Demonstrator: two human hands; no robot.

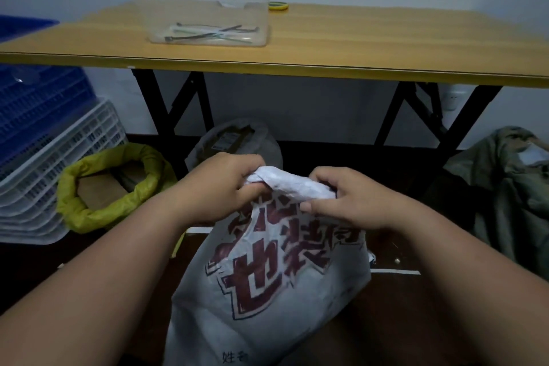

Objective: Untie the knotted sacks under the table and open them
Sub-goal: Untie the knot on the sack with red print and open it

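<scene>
A white woven sack (267, 291) with dark red printed characters stands on the floor in front of me. Its top is bunched into a twisted roll (294, 184). My left hand (222, 187) grips the left end of that roll, fingers curled round it. My right hand (347, 199) pinches the right end. Under the table, a yellow sack (89, 211) stands at the left with its mouth rolled open, showing brown contents. A grey sack (237, 140) stands behind my hands, its mouth open too.
A wooden table (356, 47) on black folding legs spans the view, carrying a clear plastic box (208, 18) with cable ties and a yellow tape roll (278, 5). Blue and white crates (38, 140) are stacked at the left. An olive-green bundle (511, 187) lies at the right.
</scene>
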